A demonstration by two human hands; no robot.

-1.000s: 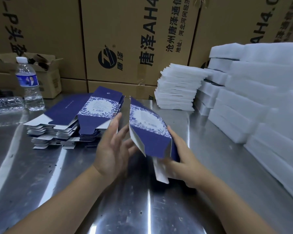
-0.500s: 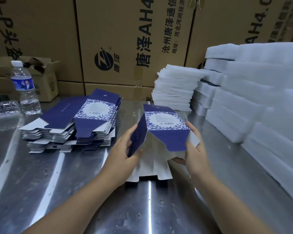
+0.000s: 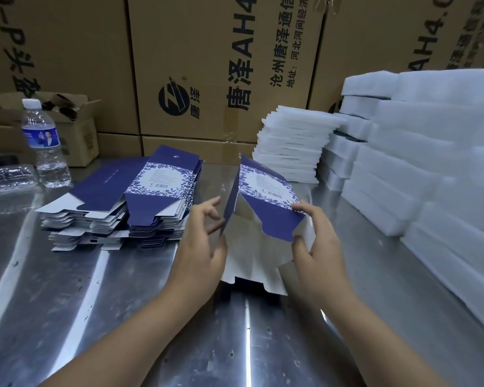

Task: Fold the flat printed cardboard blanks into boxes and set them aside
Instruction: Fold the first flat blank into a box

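With right hand (image 3: 316, 241) clamped on the box blank (image 3: 266, 196) at its 3 o'clock edge, left hand (image 3: 204, 241) spread loose against the 9 o'clock panel, squeeze evenly along creases.

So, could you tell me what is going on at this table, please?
A person is folding a blue printed cardboard blank into a box over the metal table. The right hand pinches its right edge, and the left hand meets its left panel with loosely spread fingers. The box is half formed, its near flaps not yet closed. A stack of flat blanks waits on the left.
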